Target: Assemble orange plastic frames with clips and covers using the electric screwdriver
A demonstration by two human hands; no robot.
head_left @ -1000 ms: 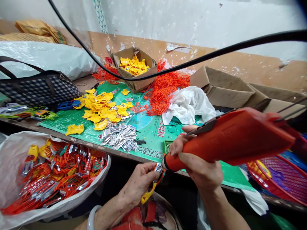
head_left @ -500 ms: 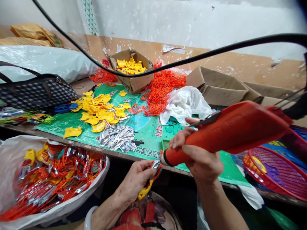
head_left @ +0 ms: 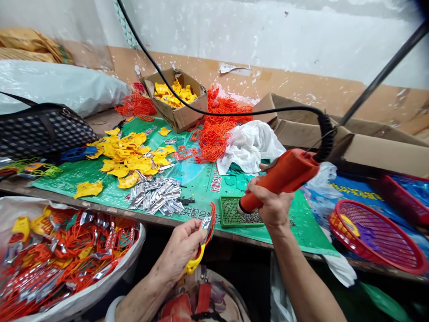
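Note:
My left hand (head_left: 182, 248) is closed on a small assembly of a yellow plastic part (head_left: 195, 263), a shiny metal strip (head_left: 205, 227) and an orange plastic piece, in front of the table edge. My right hand (head_left: 273, 203) grips a red electric screwdriver (head_left: 284, 174), its fingers wrapped round the body. The tool's tip points down over a green tray (head_left: 226, 220) of small screws; whether it touches them I cannot tell. Left of the tray lies a pile of metal strips (head_left: 162, 197), and behind that a heap of yellow plastic parts (head_left: 129, 154).
A white sack (head_left: 142, 237) of finished-looking pieces stands at lower left. Behind are a cardboard box (head_left: 187, 114) of yellow parts, tangled orange pieces (head_left: 214, 138) and white cloth (head_left: 251, 145). A red basket (head_left: 378, 237) sits at right. The tool's black cable (head_left: 234, 114) crosses overhead.
My right hand has moved the screwdriver away from the piece in my left hand and over the screw tray. The left hand still holds the assembly, a little lower and further left.

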